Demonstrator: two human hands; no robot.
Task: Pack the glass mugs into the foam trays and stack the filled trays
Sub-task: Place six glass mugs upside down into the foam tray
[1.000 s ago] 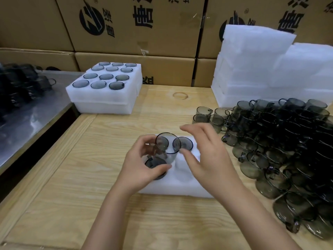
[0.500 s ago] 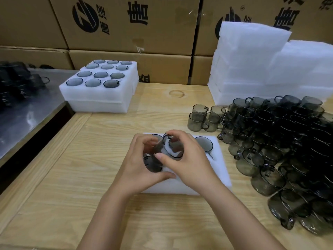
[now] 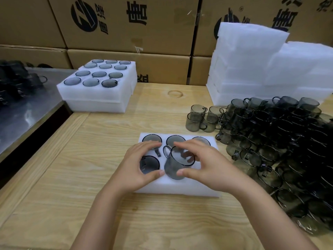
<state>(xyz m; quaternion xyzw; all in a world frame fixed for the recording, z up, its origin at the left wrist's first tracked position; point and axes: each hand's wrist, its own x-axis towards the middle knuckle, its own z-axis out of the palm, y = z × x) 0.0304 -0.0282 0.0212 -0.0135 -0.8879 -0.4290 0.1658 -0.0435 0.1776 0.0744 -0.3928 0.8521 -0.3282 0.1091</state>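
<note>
Bare table (image 3: 100, 145) lies open left of your tray (image 3: 180, 188); the mug pile (image 3: 270, 141) sits just beside its right edge. Your right hand (image 3: 203, 163) pinches a smoky grey mug (image 3: 175, 168), tilted in the near row's middle pocket, while your left hand (image 3: 138, 165) rests loosely spread beside it.

Bare desk (image 3: 90, 168) lies open left of and before the foam tray (image 3: 180, 189). A mug (image 3: 171, 165) stands proud in its front row. Loose mugs (image 3: 270, 150) crowd its right side; filled trays (image 3: 97, 98), spare foam (image 3: 261, 69) and cartons (image 3: 144, 24) wall the rear.
</note>
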